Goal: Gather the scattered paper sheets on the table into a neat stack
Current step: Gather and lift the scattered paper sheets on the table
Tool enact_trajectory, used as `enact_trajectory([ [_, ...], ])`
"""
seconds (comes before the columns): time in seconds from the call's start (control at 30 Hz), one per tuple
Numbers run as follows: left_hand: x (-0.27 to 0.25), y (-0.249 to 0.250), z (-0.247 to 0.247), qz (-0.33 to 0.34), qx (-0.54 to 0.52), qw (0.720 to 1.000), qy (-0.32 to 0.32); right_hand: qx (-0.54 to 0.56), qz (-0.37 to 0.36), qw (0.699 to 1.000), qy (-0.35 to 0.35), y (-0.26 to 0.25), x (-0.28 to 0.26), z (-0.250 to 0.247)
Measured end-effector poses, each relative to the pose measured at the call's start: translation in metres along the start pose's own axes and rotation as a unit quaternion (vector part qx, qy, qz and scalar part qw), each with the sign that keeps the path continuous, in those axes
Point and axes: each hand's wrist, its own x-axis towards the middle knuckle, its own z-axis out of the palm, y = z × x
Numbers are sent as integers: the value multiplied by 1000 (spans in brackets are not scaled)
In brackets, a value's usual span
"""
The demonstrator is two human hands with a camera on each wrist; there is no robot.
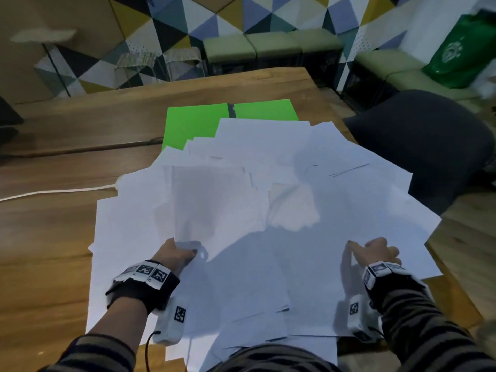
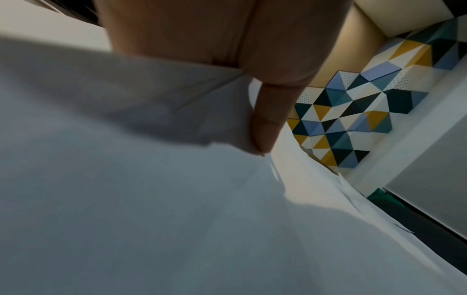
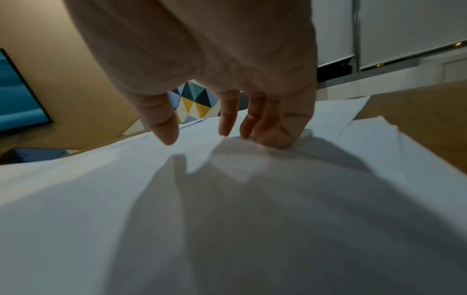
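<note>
My paper sheets (image 1: 268, 210) hide most of the green folder (image 1: 196, 124) and the table (image 1: 53, 237) beneath. My left hand (image 1: 175, 255) fingertips are tucked under paper; sheet count indeterminable.

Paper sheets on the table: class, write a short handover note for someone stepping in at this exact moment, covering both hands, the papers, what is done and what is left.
Left hand: pinches a lifted fold of the paper sheets near the pile's left side.
Right hand: fingertips press down on the sheets at the right.
Papers: fanned loosely over the wooden table, overlapping a green folder at the far end.
Done: sheets overlap in one pile, nothing squared.
Left: draw the edges inward, align and tap into a neat stack.
</note>
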Motion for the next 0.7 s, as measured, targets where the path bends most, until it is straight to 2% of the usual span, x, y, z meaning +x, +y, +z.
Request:
enact_trajectory([
  [0.1,3,-3,6,7,5,1000,4,0,-53,997,-53,-7,-7,2],
  [0.17,2,-3,8,2,-12,1000,10,-31,-99,993,-61,-10,-11,1],
  [0.23,-3,-1,9,-5,-30,999,16,-42,-144,988,-38,-12,-13,-5],
  [0.4,-9,-1,14,-1,-51,999,8,33,-194,980,4,-24,-19,-28],
  [0.57,-9,-3,15,7,-57,998,3,112,-283,951,48,-49,-39,-47],
  [0.7,-10,-5,15,11,-58,998,12,76,-338,935,81,-68,-56,-66],
])
